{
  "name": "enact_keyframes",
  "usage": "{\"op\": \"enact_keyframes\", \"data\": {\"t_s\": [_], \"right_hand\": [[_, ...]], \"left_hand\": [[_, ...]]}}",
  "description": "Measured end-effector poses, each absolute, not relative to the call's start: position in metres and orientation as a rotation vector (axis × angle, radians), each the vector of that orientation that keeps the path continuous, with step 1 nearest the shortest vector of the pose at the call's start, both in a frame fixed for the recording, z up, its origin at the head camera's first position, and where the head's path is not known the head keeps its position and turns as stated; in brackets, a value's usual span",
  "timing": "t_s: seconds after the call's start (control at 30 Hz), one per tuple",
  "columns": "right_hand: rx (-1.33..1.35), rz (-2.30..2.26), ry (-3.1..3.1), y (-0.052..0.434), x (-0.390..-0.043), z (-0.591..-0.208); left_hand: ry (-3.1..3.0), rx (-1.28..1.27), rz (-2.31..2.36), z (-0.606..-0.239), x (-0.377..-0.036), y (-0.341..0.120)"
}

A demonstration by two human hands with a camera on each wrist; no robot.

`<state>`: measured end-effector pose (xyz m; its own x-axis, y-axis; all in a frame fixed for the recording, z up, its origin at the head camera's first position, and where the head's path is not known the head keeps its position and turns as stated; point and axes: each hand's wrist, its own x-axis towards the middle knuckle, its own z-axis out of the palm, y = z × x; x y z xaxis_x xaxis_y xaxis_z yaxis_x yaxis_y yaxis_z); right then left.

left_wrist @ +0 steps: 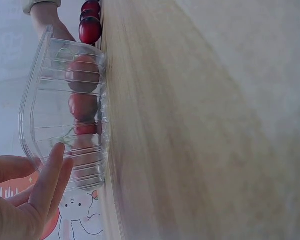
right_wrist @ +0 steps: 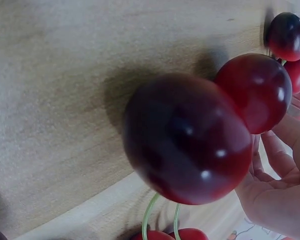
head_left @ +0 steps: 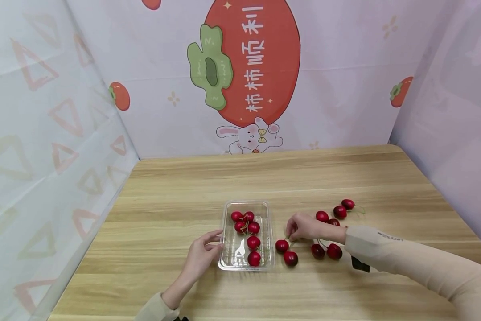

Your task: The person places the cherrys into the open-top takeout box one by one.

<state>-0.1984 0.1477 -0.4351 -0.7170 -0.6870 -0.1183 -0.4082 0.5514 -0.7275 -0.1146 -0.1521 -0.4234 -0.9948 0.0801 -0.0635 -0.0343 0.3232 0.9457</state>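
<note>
A clear plastic container holds several red cherries with green stems. At its left side, my left hand rests with loosely extended fingers against the wall in the left wrist view. Just right of the container, my right hand pinches the stems of a pair of cherries, which sit low at the table. In the right wrist view two dark red cherries fill the foreground and hide part of that hand.
More cherries lie under and beside my right wrist, and another pair sits farther back right. The wooden table meets a printed backdrop behind and hanging cloth on both sides.
</note>
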Motion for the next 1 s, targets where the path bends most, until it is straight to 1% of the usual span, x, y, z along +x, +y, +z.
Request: {"op": "enact_keyframes", "data": {"t_s": [0.17,0.5,0.77,1.0], "right_hand": [[-0.903,-0.937,2.410,0.147,-0.200,-0.435],[-0.850,-1.022,2.339,0.151,-0.203,-0.430],[-0.655,-1.219,2.167,0.155,-0.203,-0.425],[-0.576,-1.277,2.103,0.162,-0.204,-0.419]], "left_hand": [[2.474,0.045,1.774,-0.424,-0.115,-0.153],[2.467,0.039,1.776,-0.422,-0.114,-0.152],[2.467,0.041,1.767,-0.423,-0.115,-0.153],[2.447,0.028,1.785,-0.424,-0.115,-0.152]]}}
